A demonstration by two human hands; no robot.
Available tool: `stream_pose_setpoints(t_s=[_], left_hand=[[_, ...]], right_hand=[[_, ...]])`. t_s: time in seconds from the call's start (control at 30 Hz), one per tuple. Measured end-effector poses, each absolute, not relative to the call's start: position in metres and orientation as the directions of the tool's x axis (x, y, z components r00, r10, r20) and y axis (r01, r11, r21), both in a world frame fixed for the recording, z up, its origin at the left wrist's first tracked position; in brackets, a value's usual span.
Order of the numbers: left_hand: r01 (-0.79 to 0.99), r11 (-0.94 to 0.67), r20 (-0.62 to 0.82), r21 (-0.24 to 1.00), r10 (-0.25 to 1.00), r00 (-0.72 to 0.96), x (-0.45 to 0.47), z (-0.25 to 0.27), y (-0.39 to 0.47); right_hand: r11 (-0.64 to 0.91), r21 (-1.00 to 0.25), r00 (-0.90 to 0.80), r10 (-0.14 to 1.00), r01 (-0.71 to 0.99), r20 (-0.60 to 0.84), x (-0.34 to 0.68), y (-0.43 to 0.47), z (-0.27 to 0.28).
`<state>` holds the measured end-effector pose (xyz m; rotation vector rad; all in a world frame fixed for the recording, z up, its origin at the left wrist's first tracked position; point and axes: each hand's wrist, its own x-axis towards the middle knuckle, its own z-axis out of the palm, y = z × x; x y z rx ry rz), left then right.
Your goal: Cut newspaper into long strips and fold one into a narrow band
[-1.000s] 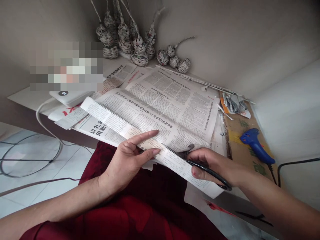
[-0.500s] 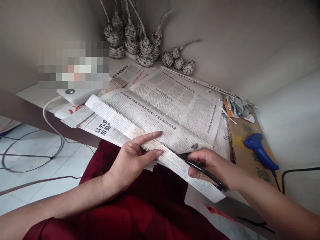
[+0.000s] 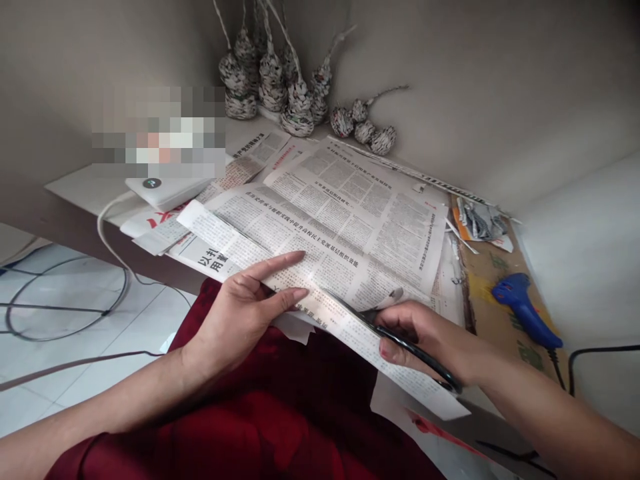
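Note:
My right hand (image 3: 433,333) grips black-handled scissors (image 3: 425,355), whose blades lie along the lower edge of a printed newspaper sheet (image 3: 310,230). Below the blades runs a long newspaper strip (image 3: 345,327), slanting from upper left to lower right. My left hand (image 3: 240,310) pinches the paper ahead of the blades, its thumb on the strip and its index finger stretched over the sheet. A small flap of paper curls up beside my right hand. The left hand's other fingers are partly hidden.
Woven gourd shapes (image 3: 297,110) and small woven balls (image 3: 383,140) stand at the back by the wall. A blue glue gun (image 3: 523,310) lies on cardboard (image 3: 483,277) at right. A white device (image 3: 165,193) with a cable sits at left.
My left hand has slid back left along the strip, baring more print between thumb and scissors. My right hand and the scissors stay about the same place on the paper. The view has shifted slightly.

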<state>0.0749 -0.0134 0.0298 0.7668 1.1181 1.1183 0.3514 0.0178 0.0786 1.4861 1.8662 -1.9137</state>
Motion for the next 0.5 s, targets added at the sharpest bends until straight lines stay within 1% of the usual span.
stream_pose_setpoints(t_s=[0.07,0.23,0.5], left_hand=[[-0.284,0.301,-0.289,0.91,0.954,0.085,0.073,0.029,-0.014],[-0.318,0.318,-0.305,0.893,0.948,0.092,0.07,0.031,-0.013],[-0.373,0.321,-0.3,0.871,0.947,0.114,0.066,0.034,-0.011]], right_hand=[[-0.238,-0.735,-0.532,0.554,0.636,-0.64,0.345,0.021,0.078],[-0.199,-0.753,-0.57,0.541,0.628,-0.618,0.338,0.026,0.077],[-0.206,-0.717,-0.531,0.545,0.666,-0.649,0.336,0.026,0.081]])
